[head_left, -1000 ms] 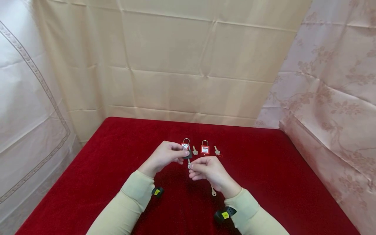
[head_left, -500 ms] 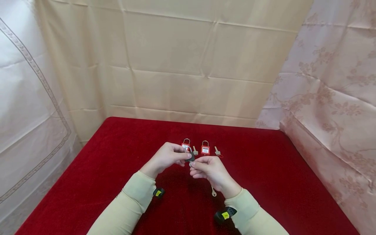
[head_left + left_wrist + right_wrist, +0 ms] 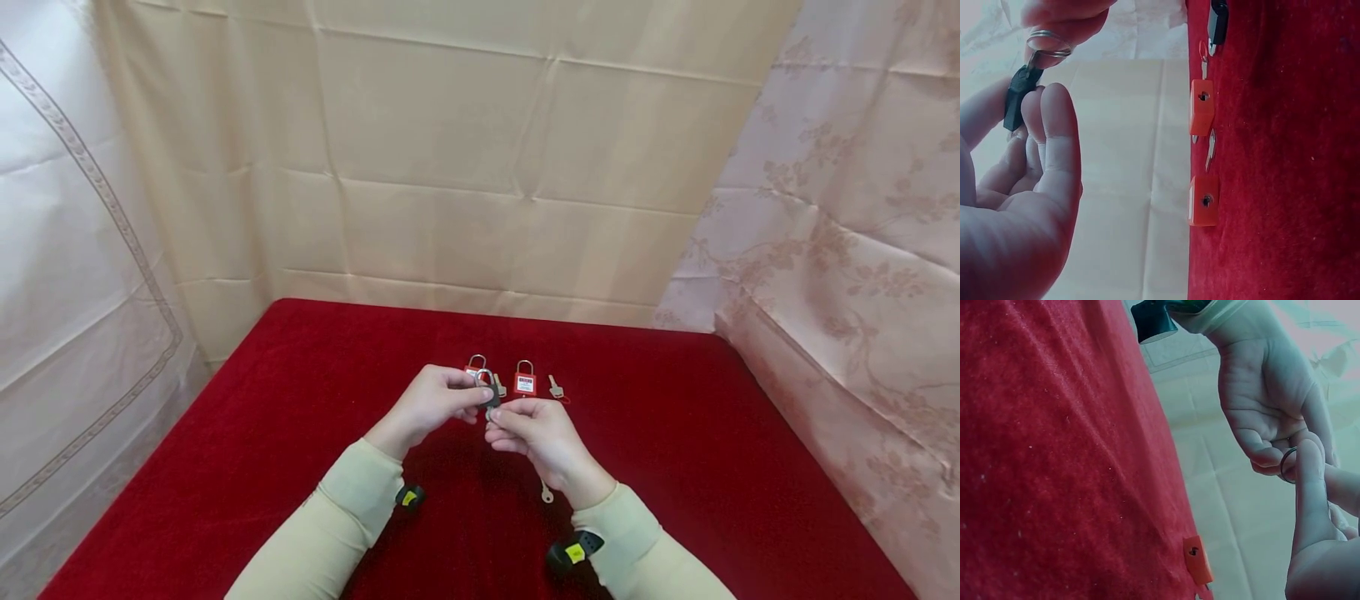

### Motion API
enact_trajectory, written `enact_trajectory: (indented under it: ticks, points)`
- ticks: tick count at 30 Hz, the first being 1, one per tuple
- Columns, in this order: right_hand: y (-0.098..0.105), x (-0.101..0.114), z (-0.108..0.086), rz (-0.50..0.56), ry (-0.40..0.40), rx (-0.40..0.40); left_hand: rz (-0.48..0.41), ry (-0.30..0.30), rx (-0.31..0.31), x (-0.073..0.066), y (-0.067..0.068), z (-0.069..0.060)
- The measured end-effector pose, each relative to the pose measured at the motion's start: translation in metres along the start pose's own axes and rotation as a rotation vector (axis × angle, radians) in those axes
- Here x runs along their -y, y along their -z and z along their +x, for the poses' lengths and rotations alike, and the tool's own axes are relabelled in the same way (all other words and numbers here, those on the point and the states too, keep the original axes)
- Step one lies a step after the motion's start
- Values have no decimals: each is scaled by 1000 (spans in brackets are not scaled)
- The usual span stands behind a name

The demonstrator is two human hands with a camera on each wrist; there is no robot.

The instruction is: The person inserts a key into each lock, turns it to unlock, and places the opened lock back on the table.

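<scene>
In the head view my left hand pinches a small black padlock, its silvery shackle pointing up. My right hand pinches the bow of a key at the padlock's lower end. Close up in the left wrist view, the black padlock sits between left thumb and fingers. A split ring hangs from the key by the right fingertips. The key's blade cannot be seen, and the fingers cover much of its bow. From the right wrist, the ring shows between both hands.
On the red cloth table lie two red padlocks, a left one partly hidden and a right one. Beside them are keys, one with a red loop. Another key lies below my right hand. Cream curtains hang behind.
My left hand has shifted slightly right with the black padlock, closer to my right hand. The key blade that showed below the padlock is out of sight. The right hand has barely moved.
</scene>
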State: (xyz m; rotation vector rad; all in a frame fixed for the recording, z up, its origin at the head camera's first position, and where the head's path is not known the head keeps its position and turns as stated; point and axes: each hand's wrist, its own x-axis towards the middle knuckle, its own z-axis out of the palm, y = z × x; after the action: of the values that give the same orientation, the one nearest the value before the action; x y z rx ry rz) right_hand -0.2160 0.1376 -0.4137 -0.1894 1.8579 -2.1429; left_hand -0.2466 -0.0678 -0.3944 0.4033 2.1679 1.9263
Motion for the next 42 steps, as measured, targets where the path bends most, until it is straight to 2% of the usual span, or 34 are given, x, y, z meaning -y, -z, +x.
enact_trajectory:
  ticks: [8, 14, 21, 27, 31, 42]
  points:
    - [-1, 3, -1, 5, 28, -15, -104, -22, 43, 2, 3, 2]
    - [-2, 4, -3, 7, 26, -12, -170, -13, 59, 4, 2, 2]
    - [0, 6, -3, -33, 86, 13, -180, -34, 22, 1, 0, 2]
    - [4, 12, -2, -75, 137, -7, -147, -45, -45, -2, 1, 1]
    - [6, 19, -5, -144, 197, -57, -121, -46, -70, -5, 3, -1]
    - [11, 39, -17, -459, 451, -246, -113, -42, -60, -8, 4, -3]
